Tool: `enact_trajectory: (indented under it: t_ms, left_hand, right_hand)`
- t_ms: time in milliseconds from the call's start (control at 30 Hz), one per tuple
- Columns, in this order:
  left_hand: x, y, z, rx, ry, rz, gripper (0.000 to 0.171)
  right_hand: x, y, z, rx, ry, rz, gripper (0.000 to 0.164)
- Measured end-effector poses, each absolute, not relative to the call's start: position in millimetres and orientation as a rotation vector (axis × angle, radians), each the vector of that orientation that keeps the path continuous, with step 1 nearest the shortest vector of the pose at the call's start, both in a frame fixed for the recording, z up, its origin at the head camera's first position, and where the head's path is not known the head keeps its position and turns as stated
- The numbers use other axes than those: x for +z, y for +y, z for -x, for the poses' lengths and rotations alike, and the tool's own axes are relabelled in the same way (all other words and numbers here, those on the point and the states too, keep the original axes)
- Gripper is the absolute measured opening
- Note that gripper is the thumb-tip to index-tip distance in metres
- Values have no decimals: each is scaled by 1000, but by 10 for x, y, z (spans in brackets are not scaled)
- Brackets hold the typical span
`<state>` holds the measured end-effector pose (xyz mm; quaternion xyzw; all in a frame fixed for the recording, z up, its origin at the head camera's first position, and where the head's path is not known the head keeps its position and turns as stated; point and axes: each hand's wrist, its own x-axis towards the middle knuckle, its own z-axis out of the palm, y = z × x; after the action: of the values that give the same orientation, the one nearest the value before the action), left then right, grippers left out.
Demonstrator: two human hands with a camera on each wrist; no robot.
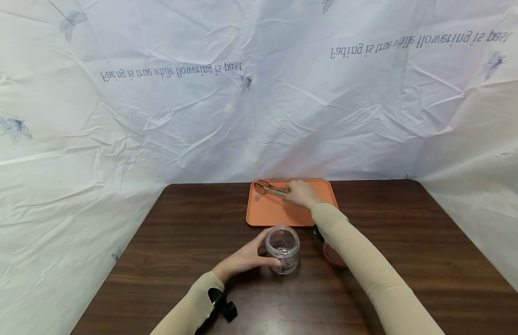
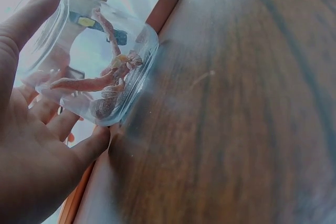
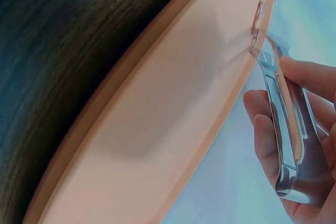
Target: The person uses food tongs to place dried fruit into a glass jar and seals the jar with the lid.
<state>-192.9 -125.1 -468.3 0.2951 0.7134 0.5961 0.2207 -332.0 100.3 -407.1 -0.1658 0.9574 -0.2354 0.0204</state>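
Note:
My left hand (image 1: 245, 257) holds a clear jar (image 1: 289, 264) from its left side, thumb in front and fingers behind. The jar stands upright and uncovered on the table. Inside it, the left wrist view shows several wrinkled reddish-brown pieces (image 2: 113, 74). Over the orange tray (image 1: 259, 217), my right hand (image 1: 301, 193) grips metal tongs (image 3: 286, 114), tips toward the tray's far left. A small reddish piece (image 3: 259, 15) lies on the tray close to the tips; I cannot tell whether the tongs touch it.
A round reddish-brown lid (image 1: 333, 256) lies right of the jar, partly hidden under my right forearm. The dark wooden table (image 1: 191, 218) ends at a white printed sheet (image 1: 191, 116) behind the tray. Sheets also hang at both sides.

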Motion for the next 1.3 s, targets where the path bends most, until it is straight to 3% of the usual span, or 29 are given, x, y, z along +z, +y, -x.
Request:
enact_trajectory:
  t_ms: [167,700,967,1233,1300]
  left_hand:
    - [-4678,-1243,1928,1639,1995,-812,85]
    - [-4698,-1247,1924,1627,1991,-793,85]
    - [-4673,-1253,1910,1643,1972,-804,87]
    - [-4686,-1243,1935,1621,2007,-804,88]
    - [-4690,-1244,1933,1624,2000,-795,87]
  right_hand:
    - [-4074,1105,3321,-808,2955,487,25]
    - [-3985,1352,3276,-727,2978,432,42]
    - [-4007,1266,3246,-770,2904,437,27]
    - [-4049,1265,3185,-687,2935,505,22]
    - [-4057,1267,3168,-668,2944,536,29]
